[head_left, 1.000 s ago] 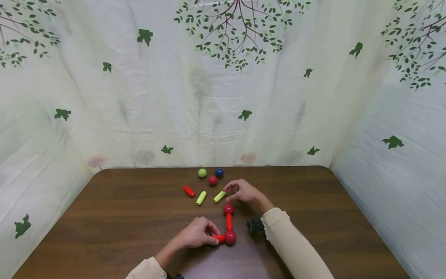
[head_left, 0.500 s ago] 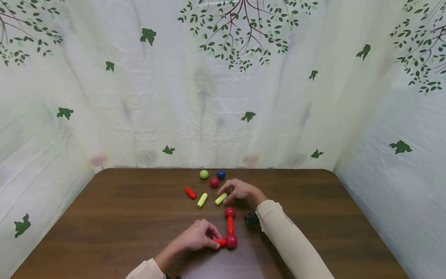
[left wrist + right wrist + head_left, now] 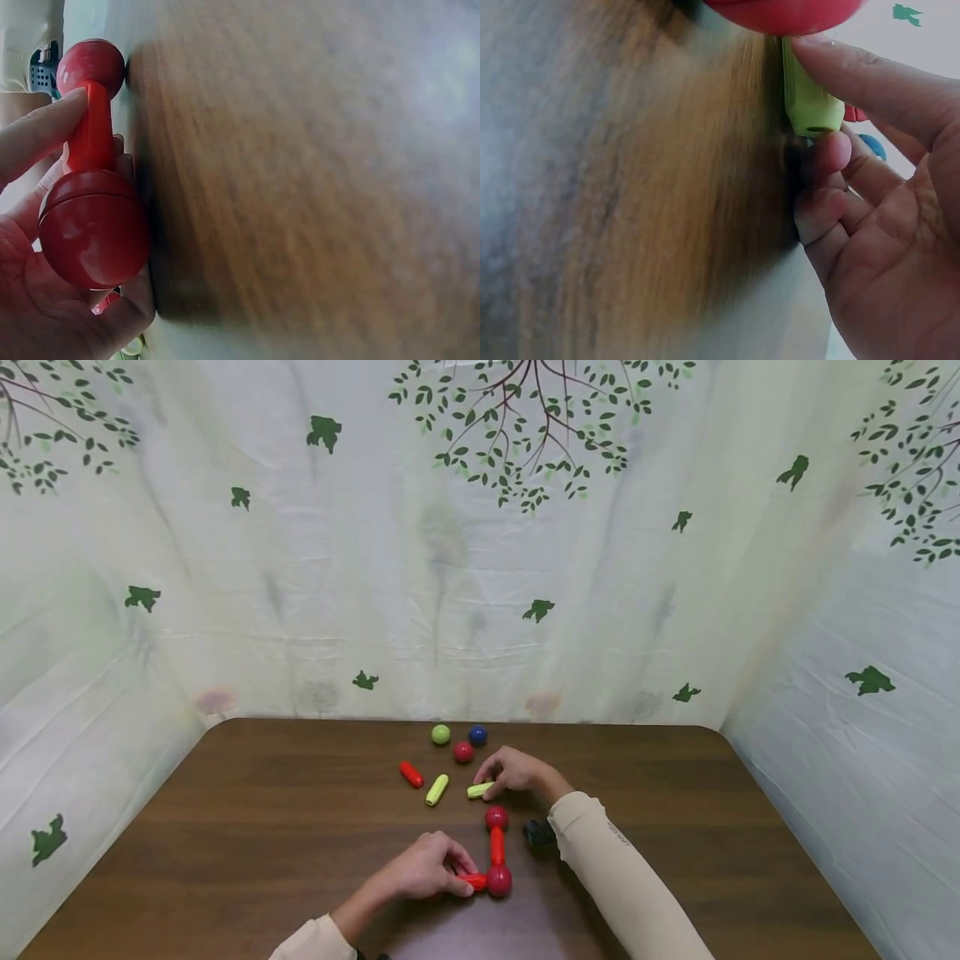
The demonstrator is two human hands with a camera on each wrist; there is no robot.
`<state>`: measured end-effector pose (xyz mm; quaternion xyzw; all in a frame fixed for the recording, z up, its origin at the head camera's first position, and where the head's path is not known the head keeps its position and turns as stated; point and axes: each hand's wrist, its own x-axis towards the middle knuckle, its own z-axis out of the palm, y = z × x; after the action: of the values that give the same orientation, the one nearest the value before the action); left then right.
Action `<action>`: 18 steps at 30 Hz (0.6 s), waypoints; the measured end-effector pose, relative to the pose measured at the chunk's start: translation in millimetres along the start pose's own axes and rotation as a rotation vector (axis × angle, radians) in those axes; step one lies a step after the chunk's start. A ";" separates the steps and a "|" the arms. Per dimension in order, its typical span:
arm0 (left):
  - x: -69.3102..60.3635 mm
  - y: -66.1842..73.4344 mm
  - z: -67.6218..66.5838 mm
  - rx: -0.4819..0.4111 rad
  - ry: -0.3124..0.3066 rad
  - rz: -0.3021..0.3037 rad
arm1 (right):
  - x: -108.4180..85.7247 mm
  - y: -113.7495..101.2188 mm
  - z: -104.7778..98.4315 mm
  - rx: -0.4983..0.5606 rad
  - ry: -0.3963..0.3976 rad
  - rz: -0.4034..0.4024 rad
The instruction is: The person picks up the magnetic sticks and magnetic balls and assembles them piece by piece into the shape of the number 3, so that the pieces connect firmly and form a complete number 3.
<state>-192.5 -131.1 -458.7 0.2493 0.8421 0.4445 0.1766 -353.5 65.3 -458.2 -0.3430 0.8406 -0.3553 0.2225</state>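
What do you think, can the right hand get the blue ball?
Probably yes: the blue ball lies just beyond the right hand, and nothing seems to block the way between them. The hand pinches a yellow-green stick, though, so it may need to let go first.

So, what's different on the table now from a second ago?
The right-hand grip has taken hold of a yellow stick, which now lies more crosswise. The left-hand grip still pinches its red stick; the three loose balls and other yellow stick stayed put.
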 end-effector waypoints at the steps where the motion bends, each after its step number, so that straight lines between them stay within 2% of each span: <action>1: 0.0 0.0 0.4 0.001 0.002 -0.002 | -1.2 0.2 -0.3 -0.008 0.000 0.005; 4: 0.1 0.7 2.0 -0.012 0.013 -0.023 | -6.4 2.0 -1.4 -0.026 0.011 0.015; 7: -0.7 2.9 2.9 -0.019 0.020 -0.043 | -13.3 5.8 -1.2 0.014 0.048 0.046; 12: -1.6 4.8 1.9 -0.024 0.026 -0.069 | -23.5 12.7 2.7 0.209 0.128 0.106; 18: 0.5 2.8 3.4 -0.016 0.017 -0.072 | -34.2 19.3 10.7 0.419 0.210 0.119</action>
<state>-190.4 -127.2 -458.2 0.2137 0.8483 0.4468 0.1874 -332.1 95.5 -475.2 -0.2006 0.7857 -0.5419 0.2209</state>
